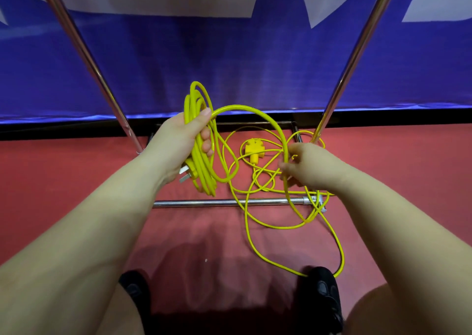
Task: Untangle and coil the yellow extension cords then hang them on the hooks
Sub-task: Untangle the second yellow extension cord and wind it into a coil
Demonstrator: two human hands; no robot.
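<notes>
My left hand (pixel 182 143) grips a coil of thick yellow extension cord (pixel 201 161), several loops held upright, with its white-pronged plug (pixel 186 175) hanging below my palm. From the coil one arc of the cord (pixel 255 111) runs over to my right hand (pixel 305 167), which pinches it between thumb and fingers. Beneath both hands a tangle of thinner yellow cord (pixel 258 181) lies on the red floor, around a yellow socket block (pixel 252 149). One long loop (pixel 339 253) trails back to my right shoe. No hooks are in view.
A chrome rack frame stands over the tangle: two slanted poles (pixel 84 53) (pixel 357 53) and a low crossbar (pixel 229 202) that the cord drapes over. Behind it hangs a blue and white banner (pixel 229 53). My black shoes (pixel 324 291) stand at the bottom of the view.
</notes>
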